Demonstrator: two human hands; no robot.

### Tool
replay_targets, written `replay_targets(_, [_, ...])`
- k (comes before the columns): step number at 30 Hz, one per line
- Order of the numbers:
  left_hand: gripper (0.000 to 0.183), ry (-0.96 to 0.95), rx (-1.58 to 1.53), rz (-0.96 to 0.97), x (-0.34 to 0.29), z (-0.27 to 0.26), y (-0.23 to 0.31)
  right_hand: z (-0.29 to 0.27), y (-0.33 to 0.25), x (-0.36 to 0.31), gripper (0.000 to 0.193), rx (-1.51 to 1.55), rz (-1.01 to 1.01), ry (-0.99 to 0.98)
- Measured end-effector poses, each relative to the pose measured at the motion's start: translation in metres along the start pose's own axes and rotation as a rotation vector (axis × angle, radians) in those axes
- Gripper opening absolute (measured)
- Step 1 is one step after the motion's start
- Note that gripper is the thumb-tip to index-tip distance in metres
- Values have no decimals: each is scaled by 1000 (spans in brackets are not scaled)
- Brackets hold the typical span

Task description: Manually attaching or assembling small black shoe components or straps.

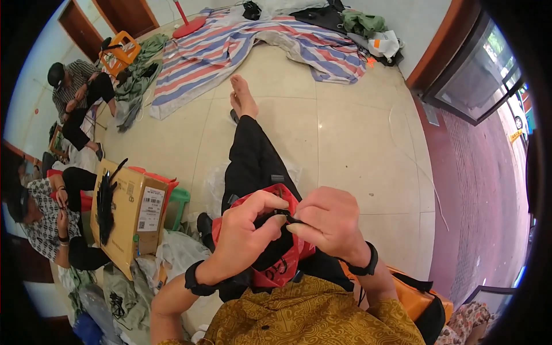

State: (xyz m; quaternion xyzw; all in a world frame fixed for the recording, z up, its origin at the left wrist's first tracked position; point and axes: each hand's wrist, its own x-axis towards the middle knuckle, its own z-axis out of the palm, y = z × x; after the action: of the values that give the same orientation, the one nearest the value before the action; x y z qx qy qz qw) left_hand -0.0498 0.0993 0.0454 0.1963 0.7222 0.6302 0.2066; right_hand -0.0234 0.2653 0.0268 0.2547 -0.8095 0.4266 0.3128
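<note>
While fingers (265, 201) pinch black strip (283, 213), tiles (368, 144) spread ahead.

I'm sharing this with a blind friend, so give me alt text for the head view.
The left hand and right hand pinch a small black piece between their fingers, above red plastic over the wearer's legs. One person sits at left beside a box, another farther off. A striped sheet lies on the tiled floor ahead.

You sit in a makeshift workroom, it seems.
Around you are a tiled floor (368, 144), two seated people (41, 210) bent over handwork, a cardboard box (127, 198) and a spread striped sheet (195, 72); to your right, a glass door (472, 72) stands beside outdoor paving (471, 190).
</note>
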Motion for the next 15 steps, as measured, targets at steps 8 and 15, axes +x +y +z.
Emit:
replay_targets(8, [16, 101, 95, 148, -9, 5, -7, 4, -17, -2, 18, -283, -79, -62])
replay_targets(15, [17, 1, -150, 158, -20, -1, -3, -4, -5, 3, 10, 718, 454, -187])
